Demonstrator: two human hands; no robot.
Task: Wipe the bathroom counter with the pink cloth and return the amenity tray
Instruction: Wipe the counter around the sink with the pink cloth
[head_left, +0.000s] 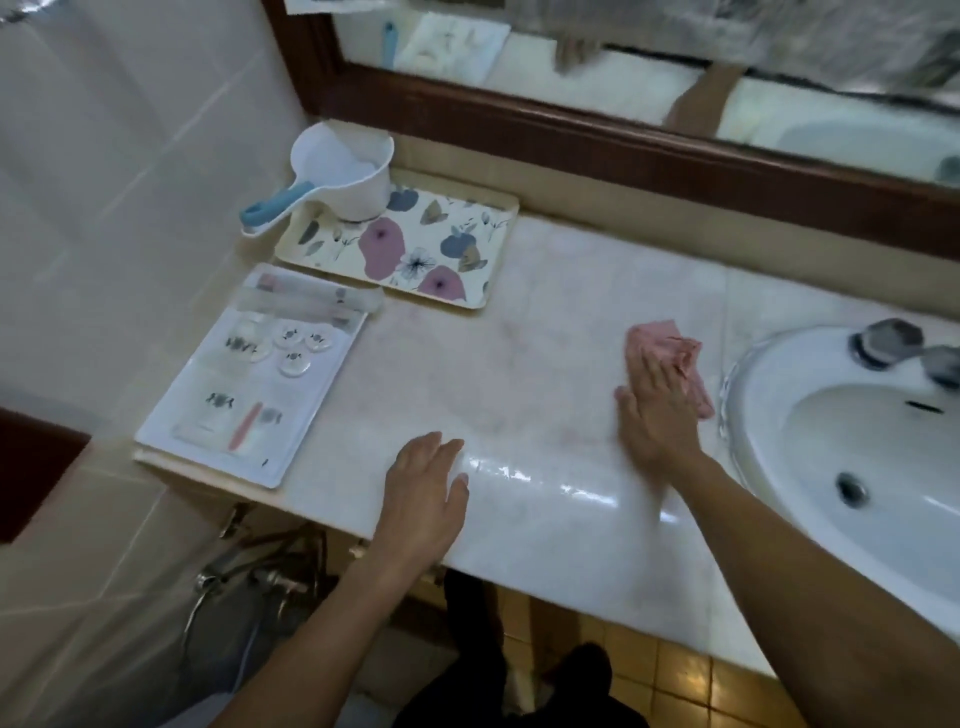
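Two hands: right hand (655, 402) lying flat, pressing the pink cloth (670, 353) onto the worktop (519, 374) beside the sink (769, 395); left hand (426, 483) resting open, empty. Cloth is looking soft, limp; amenity tray (171, 415) is sitting at the left end, probably light, best lifted by its edges

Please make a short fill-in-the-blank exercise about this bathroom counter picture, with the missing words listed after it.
1. The right hand presses flat on the ____ cloth.
2. The left hand rests open on the ____, holding nothing.
3. The white scoop with the blue handle stands on the ____ tray.
4. The cloth lies just left of the white ____.

Missing words: pink; counter; floral; sink
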